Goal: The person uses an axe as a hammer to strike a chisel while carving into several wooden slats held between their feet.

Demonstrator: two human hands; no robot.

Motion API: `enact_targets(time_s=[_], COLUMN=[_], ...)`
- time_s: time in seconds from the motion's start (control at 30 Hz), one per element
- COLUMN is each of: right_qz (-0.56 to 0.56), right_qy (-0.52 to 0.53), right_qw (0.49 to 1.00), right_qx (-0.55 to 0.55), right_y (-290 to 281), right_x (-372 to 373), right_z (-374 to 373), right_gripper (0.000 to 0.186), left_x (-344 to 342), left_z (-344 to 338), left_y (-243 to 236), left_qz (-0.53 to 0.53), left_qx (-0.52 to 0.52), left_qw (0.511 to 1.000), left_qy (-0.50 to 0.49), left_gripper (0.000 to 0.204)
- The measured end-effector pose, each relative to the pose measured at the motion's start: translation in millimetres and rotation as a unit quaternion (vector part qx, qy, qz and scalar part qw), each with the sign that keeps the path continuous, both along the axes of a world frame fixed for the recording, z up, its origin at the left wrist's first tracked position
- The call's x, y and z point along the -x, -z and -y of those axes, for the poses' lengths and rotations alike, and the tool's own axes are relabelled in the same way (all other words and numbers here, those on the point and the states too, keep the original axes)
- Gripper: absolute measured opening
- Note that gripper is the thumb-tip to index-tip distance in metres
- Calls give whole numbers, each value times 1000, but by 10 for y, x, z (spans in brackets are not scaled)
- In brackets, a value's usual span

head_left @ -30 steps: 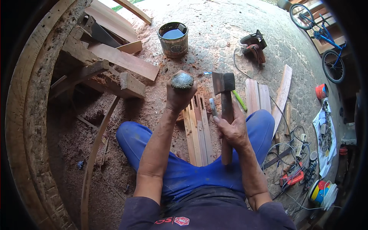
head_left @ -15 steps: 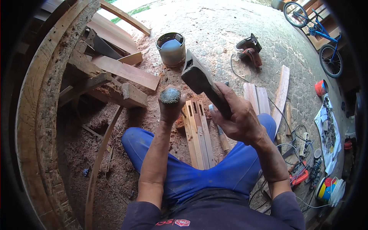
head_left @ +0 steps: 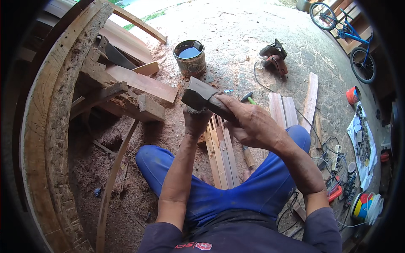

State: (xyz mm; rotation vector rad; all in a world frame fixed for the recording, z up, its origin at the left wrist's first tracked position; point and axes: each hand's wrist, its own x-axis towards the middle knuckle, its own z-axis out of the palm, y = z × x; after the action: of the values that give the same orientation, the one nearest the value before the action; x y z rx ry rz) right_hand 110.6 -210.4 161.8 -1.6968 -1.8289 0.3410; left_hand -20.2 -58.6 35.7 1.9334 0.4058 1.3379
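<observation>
My right hand (head_left: 249, 122) grips the handle of a heavy dark-headed hammer (head_left: 198, 92), tilted leftward. Its head lies over the frayed round end (head_left: 195, 112) of an upright tool held in my left hand (head_left: 195, 125); contact is unclear and that tool's lower part is hidden. Below, between my bent blue-clad legs, narrow light boards (head_left: 219, 160) with slots lie lengthwise. A wooden-handled tool (head_left: 248, 156) lies right of them, and a green-handled hammer (head_left: 249, 98) lies beyond my right hand.
Rough timber framework (head_left: 55, 160) fills the left, above shavings. A bucket of liquid (head_left: 189, 59) stands ahead. A power saw (head_left: 275, 57), loose planks (head_left: 276, 107), cables, a white cloth (head_left: 360, 147), a red can (head_left: 352, 95) and a blue bicycle (head_left: 354, 36) are to the right.
The hammer in my right hand has swung leftward, from upright on the right to over the tool in my left hand, covering most of its frayed end.
</observation>
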Motion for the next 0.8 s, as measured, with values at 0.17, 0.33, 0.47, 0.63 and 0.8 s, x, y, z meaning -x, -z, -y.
enact_targets(time_s=[0.17, 0.33, 0.47, 0.63, 0.8], right_qz=[-161, 48, 77, -4, -54], right_qy=[80, 87, 29, 52, 30], right_qw=[940, 962, 978, 995, 998], right_qx=[-289, -253, 194, 82, -8], right_y=[-944, -515, 38, 213, -143], right_x=[96, 58, 66, 9, -27], right_z=[-78, -174, -80, 34, 56], right_gripper=[53, 62, 50, 42, 49], left_x=[155, 3, 135, 75, 120], left_z=[-72, -35, 40, 11, -35], left_y=[117, 73, 158, 48, 141], left_qz=[-124, -112, 0, -33, -179], left_qx=[60, 44, 91, 104, -22], left_qw=[989, 993, 995, 993, 983], left_qy=[-45, -17, 28, 53, -42], left_gripper=[17, 12, 23, 14, 17])
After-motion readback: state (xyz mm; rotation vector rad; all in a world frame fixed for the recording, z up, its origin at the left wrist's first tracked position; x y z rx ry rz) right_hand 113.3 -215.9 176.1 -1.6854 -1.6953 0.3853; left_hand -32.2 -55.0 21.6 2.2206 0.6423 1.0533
